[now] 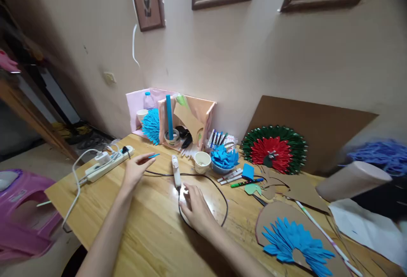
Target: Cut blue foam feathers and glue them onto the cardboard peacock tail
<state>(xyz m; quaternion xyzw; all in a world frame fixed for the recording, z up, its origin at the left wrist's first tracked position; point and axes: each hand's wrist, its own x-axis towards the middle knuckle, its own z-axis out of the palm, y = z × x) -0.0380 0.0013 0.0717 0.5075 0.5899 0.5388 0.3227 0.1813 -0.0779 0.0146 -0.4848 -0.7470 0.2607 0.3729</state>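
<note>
Between the thumb and fingers of my left hand (pixel 137 167) is a small blue petal (pixel 154 155), held a little above the table. My right hand (pixel 197 208) is curved with fingers apart, close to the lower end of a white hot glue gun (pixel 176 172); nothing shows in its grip. The glue gun's black cord (pixel 222 192) loops over the wood around that hand. A bowl of blue petals (pixel 224 158) stands beyond it, beside a paper cup (pixel 202 162). At the right, blue petals (pixel 295 241) fan out over a rounded cardboard piece (pixel 270 217).
A white power strip (pixel 110 165) with plugs lies at the table's left edge. Markers (pixel 246 182) and cardboard scraps (pixel 302 190) lie right of the bowl. A red and green fan-shaped craft (pixel 275 149) leans on a cardboard sheet (pixel 314 132). A pink stool (pixel 25 213) stands left.
</note>
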